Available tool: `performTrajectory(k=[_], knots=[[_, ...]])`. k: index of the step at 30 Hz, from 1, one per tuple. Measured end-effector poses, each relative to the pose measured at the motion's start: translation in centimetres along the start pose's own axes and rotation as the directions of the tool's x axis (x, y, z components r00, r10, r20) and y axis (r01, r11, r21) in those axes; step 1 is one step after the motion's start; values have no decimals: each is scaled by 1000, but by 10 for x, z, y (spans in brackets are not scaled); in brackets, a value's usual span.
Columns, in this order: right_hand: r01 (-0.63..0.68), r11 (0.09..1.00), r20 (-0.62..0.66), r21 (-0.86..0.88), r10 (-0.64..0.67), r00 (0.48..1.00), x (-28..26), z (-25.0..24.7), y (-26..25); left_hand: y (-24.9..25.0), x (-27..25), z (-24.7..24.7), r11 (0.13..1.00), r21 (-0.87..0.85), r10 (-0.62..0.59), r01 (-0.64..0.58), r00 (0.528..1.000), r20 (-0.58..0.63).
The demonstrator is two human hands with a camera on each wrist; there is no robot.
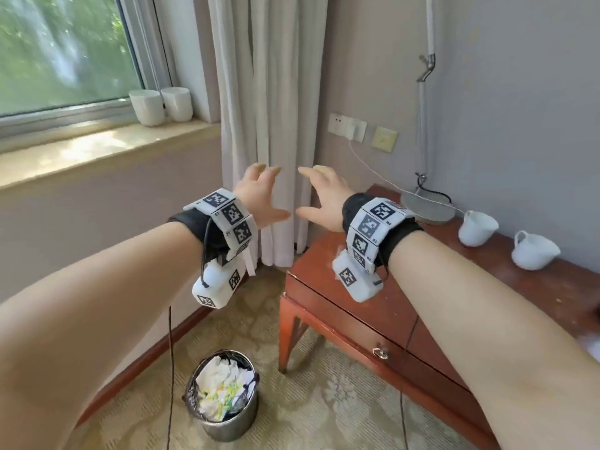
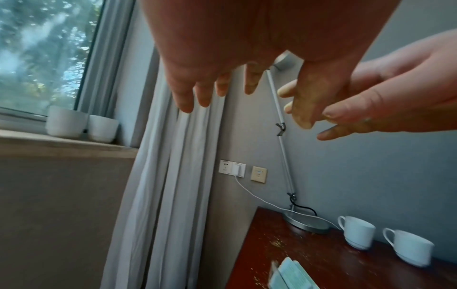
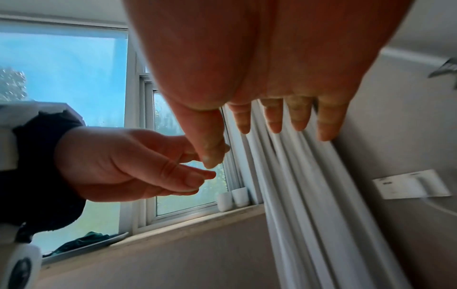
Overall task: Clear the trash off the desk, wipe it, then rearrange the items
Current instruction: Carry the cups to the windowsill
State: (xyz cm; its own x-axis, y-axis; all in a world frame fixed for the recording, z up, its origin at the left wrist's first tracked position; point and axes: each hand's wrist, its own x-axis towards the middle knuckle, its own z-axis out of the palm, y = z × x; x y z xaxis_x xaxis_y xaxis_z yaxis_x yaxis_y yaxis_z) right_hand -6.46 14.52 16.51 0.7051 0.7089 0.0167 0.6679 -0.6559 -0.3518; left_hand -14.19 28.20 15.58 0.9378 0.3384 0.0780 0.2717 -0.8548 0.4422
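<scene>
Both hands are raised in front of the white curtain, empty, fingers spread. My left hand is left of my right hand, thumbs nearly touching. Below them to the right stands the red-brown wooden desk, speckled with crumbs. Two white cups sit on the desk along the wall. On the floor stands a metal trash bin with a black liner, holding crumpled white paper and coloured scraps. In the left wrist view a blurred pale blue-green object lies near the desk's front.
A desk lamp stands at the desk's back corner, its cord and a white charger cable running to wall sockets. Two white cups sit on the window sill. A dark green cloth on a plate lies farther along the sill.
</scene>
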Motion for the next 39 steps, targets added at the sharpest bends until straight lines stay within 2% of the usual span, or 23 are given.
performTrajectory(k=[5,10,15,18,22,26,29,31,33,35,37,39], knots=[[-113,993,-24,-21,112,993,-68,-18,79,62,-14,50,999,-6,36,-35,997,73],[-225,973,-29,-53,224,974,-136,-52,181,147,-8,106,996,-16,91,-90,990,108],[-362,927,-58,-93,358,932,-201,-86,291,234,-1,175,990,-74,130,-120,981,144],[-465,883,-47,-68,462,885,-236,-96,345,276,0,212,991,-54,132,-122,962,238],[-623,779,-23,-68,623,782,-269,-84,420,316,23,251,986,-37,166,-163,938,305],[-787,605,88,-119,796,599,-282,-53,478,347,48,303,982,-22,180,-188,889,421],[-854,504,190,-129,858,477,-277,-36,507,367,76,340,971,-39,224,-235,847,482],[-862,483,243,-155,864,441,-270,-30,521,378,97,361,968,-53,237,-244,827,510],[-850,482,254,-211,867,429,-262,-28,531,388,118,379,967,-59,242,-250,814,528],[-833,499,256,-239,860,441,-253,-30,541,397,134,396,963,-55,249,-265,792,557],[-800,544,279,-253,833,479,-240,-35,549,403,150,407,962,-47,247,-270,781,573],[-752,609,287,-251,789,543,-223,-42,555,406,169,413,964,-39,243,-264,808,536]])
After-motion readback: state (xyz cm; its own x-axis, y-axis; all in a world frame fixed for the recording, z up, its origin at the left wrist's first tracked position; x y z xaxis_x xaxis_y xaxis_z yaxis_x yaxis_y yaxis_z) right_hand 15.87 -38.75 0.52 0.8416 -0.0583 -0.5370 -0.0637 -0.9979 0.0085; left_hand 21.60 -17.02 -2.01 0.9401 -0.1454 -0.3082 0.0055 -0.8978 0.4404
